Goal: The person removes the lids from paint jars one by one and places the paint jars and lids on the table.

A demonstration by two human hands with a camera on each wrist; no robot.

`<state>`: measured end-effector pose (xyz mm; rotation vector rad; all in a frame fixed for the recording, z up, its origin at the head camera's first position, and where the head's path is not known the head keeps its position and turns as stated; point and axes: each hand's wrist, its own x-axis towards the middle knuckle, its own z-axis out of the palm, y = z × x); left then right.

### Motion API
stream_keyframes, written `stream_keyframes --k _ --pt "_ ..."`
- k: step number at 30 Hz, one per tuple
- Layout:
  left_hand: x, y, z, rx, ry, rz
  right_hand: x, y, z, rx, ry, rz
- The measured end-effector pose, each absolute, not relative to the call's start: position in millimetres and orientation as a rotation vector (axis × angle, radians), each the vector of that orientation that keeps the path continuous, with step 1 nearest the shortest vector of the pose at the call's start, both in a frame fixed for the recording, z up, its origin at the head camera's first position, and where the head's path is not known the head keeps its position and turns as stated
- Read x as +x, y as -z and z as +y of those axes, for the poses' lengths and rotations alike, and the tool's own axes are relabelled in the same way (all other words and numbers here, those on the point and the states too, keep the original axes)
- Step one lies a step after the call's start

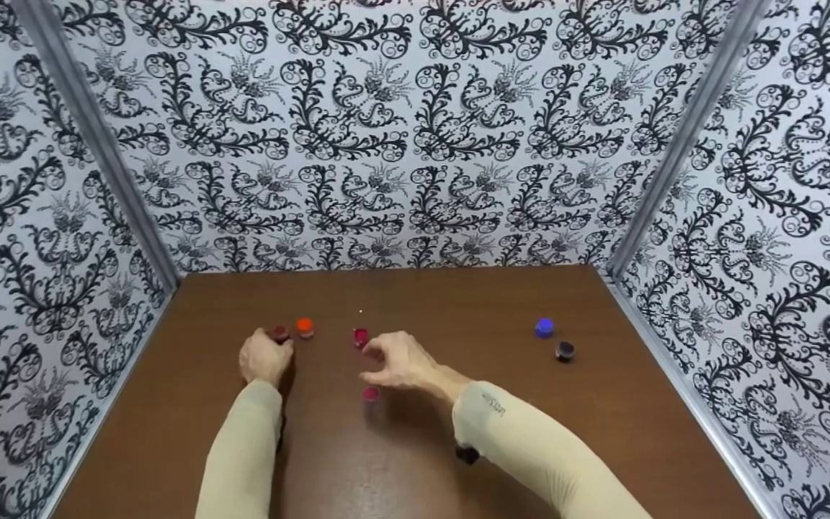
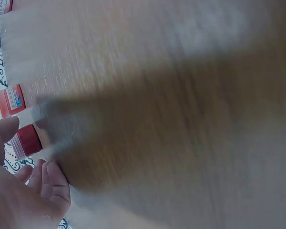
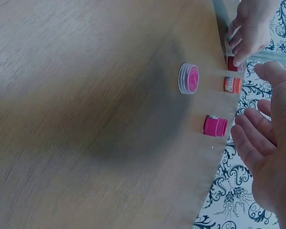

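Note:
My left hand point(image 1: 266, 358) is beside a small dark red jar point(image 2: 29, 139) with a clear ribbed lid. In the left wrist view, the jar stands between the thumb and the loosely bent fingers, with gaps visible on both sides. My right hand point(image 1: 402, 362) hovers over the table, its thumb and fingers spread with nothing between them. Just past its fingertips is a pink jar point(image 3: 215, 126) whose bare neck shows. A clear ribbed lid point(image 3: 188, 78) with pink in it lies nearer on the table, below the right hand in the head view.
An orange jar point(image 1: 305, 327) with a label stands right of the dark red one. Farther right are a blue jar point(image 1: 545, 327) and a black jar point(image 1: 565, 352). Patterned walls point(image 1: 386, 180) enclose the brown table point(image 1: 357, 468) at the back and sides.

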<state>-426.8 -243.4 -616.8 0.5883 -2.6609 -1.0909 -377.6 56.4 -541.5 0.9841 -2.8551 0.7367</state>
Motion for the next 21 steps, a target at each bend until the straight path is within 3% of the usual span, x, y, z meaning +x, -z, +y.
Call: stream_keyframes --k 21 --pt "-439 624 -241 0.670 0.998 -2.721 -377 554 49 0.966 -0.735 -2.837"
